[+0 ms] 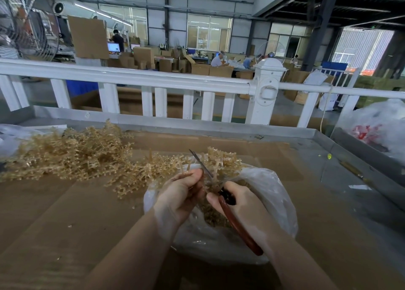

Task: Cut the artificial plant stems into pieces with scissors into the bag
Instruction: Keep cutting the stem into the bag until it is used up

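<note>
A clear plastic bag (pixel 271 193) lies open on the cardboard-covered table, with cut tan pieces (pixel 213 215) inside. My left hand (pixel 178 196) pinches a tan artificial plant stem (pixel 219 160) over the bag's mouth. My right hand (pixel 243 204) grips red-handled scissors (pixel 236 221); their blades (pixel 200 163) point up and to the left, beside the held stem. A big heap of uncut tan stems (pixel 68 153) lies to the left on the table.
Brown cardboard (pixel 76 213) covers the metal table, whose raised rim (pixel 219 128) runs along the back. A white railing (pixel 153 79) stands behind it. At the right sits another plastic bag with red contents (pixel 372 127). Loose crumbs dot the cardboard.
</note>
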Demonstrator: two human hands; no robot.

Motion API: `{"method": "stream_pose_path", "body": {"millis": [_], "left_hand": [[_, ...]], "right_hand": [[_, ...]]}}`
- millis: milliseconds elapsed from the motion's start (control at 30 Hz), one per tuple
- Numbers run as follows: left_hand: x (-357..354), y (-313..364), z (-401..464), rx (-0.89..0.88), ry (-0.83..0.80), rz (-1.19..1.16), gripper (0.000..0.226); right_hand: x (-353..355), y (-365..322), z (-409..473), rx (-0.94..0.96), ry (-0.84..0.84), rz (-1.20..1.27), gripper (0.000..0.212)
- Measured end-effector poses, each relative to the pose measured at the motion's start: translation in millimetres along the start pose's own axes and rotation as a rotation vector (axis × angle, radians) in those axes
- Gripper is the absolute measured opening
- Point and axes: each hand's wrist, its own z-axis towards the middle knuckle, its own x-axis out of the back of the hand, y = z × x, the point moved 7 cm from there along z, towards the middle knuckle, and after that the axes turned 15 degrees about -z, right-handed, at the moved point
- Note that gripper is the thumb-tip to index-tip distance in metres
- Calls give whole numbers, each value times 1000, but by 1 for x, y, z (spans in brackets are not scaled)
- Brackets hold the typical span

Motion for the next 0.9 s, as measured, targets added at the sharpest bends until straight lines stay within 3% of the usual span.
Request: {"method": "stream_pose_path", "body": {"millis": [333, 567, 767, 900], "left_hand": [[-1, -2, 2, -19, 39, -33, 12], [-6, -16, -6, 99, 7, -133, 11], [-14, -26, -16, 250, -10, -330, 18], [-19, -29, -16, 260, -20, -345, 18]], "right_hand": [[2, -5, -5, 35, -22, -90, 15], [-3, -5, -5, 13, 13, -96, 21], [-4, -9, -4, -3, 108, -166, 10], [-4, -14, -7, -20, 161, -224, 13]]}}
